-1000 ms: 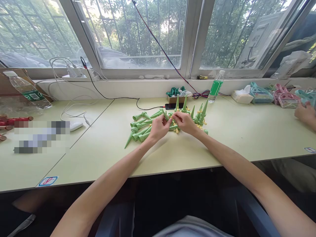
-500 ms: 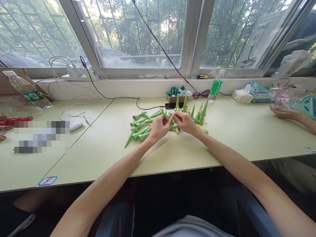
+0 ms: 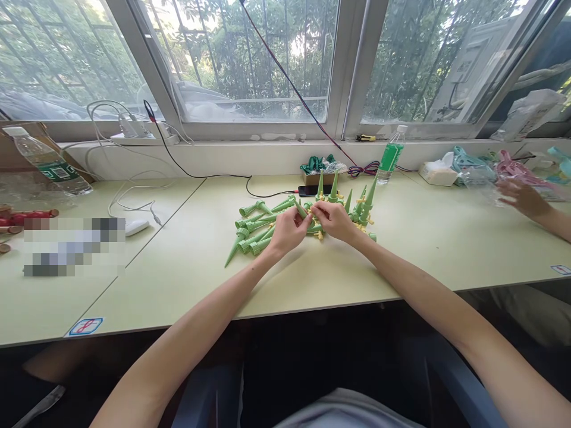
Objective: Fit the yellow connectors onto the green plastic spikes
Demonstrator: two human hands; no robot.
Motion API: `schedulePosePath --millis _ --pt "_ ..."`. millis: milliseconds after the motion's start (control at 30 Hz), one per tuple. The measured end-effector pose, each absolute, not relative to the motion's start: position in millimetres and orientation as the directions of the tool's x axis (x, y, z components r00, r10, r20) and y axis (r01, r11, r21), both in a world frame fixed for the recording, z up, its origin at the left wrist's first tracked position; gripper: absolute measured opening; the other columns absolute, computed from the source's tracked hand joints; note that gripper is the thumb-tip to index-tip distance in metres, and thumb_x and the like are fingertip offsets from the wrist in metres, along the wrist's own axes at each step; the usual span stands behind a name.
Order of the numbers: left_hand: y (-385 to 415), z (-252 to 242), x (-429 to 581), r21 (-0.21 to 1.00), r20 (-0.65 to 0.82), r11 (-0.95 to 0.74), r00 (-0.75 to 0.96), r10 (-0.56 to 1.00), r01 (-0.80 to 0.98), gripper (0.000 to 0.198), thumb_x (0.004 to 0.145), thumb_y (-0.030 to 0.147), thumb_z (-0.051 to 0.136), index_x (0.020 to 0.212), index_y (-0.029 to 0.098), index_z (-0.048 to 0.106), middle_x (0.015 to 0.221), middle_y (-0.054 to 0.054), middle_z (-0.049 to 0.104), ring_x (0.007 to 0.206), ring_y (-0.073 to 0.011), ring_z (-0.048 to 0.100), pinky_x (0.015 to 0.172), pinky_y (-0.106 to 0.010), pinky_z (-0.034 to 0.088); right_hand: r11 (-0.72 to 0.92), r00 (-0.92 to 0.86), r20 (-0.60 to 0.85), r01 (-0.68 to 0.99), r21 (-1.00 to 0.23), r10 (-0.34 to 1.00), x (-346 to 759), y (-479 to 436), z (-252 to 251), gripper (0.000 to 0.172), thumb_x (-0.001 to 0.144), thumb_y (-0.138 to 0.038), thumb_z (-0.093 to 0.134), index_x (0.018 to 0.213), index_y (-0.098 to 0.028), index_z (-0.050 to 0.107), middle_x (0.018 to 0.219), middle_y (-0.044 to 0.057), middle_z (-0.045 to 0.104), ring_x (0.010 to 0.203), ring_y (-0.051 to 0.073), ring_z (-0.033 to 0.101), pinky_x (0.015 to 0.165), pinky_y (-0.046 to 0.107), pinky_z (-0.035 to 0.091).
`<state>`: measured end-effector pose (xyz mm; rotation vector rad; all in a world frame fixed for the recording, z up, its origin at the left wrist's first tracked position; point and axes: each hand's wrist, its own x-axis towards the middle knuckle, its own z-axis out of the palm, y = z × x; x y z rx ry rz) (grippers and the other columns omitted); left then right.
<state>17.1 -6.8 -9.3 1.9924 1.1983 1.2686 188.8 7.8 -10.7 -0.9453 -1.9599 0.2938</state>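
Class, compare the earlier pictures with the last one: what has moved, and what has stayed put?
Only the co-worker's hand at the far right moved: leftward over the table, then slightly back. The left hand and right hand stay closed on the same green spike above the pile, which lies unchanged.

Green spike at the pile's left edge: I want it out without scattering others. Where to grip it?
Probably the green spike's tapered half, from the left: its tip juts onto bare table, its wide end abuts the pile.
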Motion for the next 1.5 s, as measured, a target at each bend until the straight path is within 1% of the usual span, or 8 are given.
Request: schedulePosePath --millis 200,400,633,933,1200,1500 --pt "-6.7 -10.2 16.8 0.758 0.469 -0.502 0.188 0.863 0.417 0.020 0.086 0.036 0.063 0.079 0.017 0.062 0.073 -0.004 0.065 0.065 -0.0147 0.056 0.061 -0.028 0.044 0.675 -0.294 0.627 0.503 -0.540 0.721 188.9 8.4 -12.3 0.033 0.099 -0.041 0.046 0.073 -0.021 0.049 0.062 -0.001 0.049 0.057 0.013 0.039 0.060 0.028 0.032" --pt "-9.3 -8.0 17.5 0.748 0.467 -0.506 0.201 0.861 0.430 0.021 0.086 0.036 0.062 0.078 0.017 0.061 0.070 -0.004 0.063 0.061 -0.0134 0.051 0.058 -0.028 0.041 0.664 -0.295 0.612 0.505 -0.551 0.733 188.8 8.0 -11.4 0.032 0.099 -0.039 0.045 0.073 -0.021 0.049 0.063 -0.001 0.051 0.059 0.013 0.041 0.061 0.029 0.032" --pt "-11.9 -5.7 17.8 0.720 0.466 -0.502 0.203 0.861 0.478 0.020 0.087 0.035 0.061 0.077 0.017 0.060 0.064 0.000 0.056 0.058 -0.0121 0.044 0.057 -0.028 0.035 0.676 -0.295 0.626 0.495 -0.546 0.722 189.2 8.4 -12.1 0.030 0.099 -0.035 0.046 0.073 -0.020 0.049 0.062 -0.002 0.049 0.057 0.012 0.038 0.060 0.028 0.031" --pt "-14.0 -3.5 18.5 0.704 0.469 -0.503 0.204 0.859 0.500 0.021 0.086 0.033 0.063 0.072 0.018 0.056 0.060 0.001 0.053 0.056 -0.0119 0.044 0.055 -0.028 0.034 0.681 -0.298 0.631 0.493 -0.540 0.716 190.2 9.9 -13.9 0.032 0.099 -0.038 0.045 0.073 -0.019 0.051 0.063 -0.001 0.050 0.057 0.012 0.037 0.059 0.028 0.031" --pt "-12.2 -5.5 18.9 0.686 0.484 -0.516 0.209 0.850 0.513 0.028 0.085 0.033 0.064 0.067 0.019 0.048 0.058 0.002 0.050 0.054 -0.0113 0.041 0.053 -0.027 0.032 0.683 -0.304 0.629 0.495 -0.537 0.715 190.2 10.1 -13.9 0.031 0.098 -0.035 0.046 0.072 -0.019 0.050 0.062 -0.001 0.050 0.057 0.012 0.037 0.059 0.027 0.031" --pt "-11.4 -7.5 18.8 0.676 0.499 -0.534 0.217 0.839 0.508 0.027 0.085 0.034 0.063 0.067 0.019 0.049 0.058 0.002 0.050 0.054 -0.0113 0.040 0.052 -0.028 0.032 0.680 -0.305 0.626 0.498 -0.538 0.718 190.1 9.5 -13.2 0.031 0.098 -0.035 0.046 0.072 -0.019 0.052 0.062 -0.001 0.051 0.057 0.012 0.038 0.059 0.027 0.032"
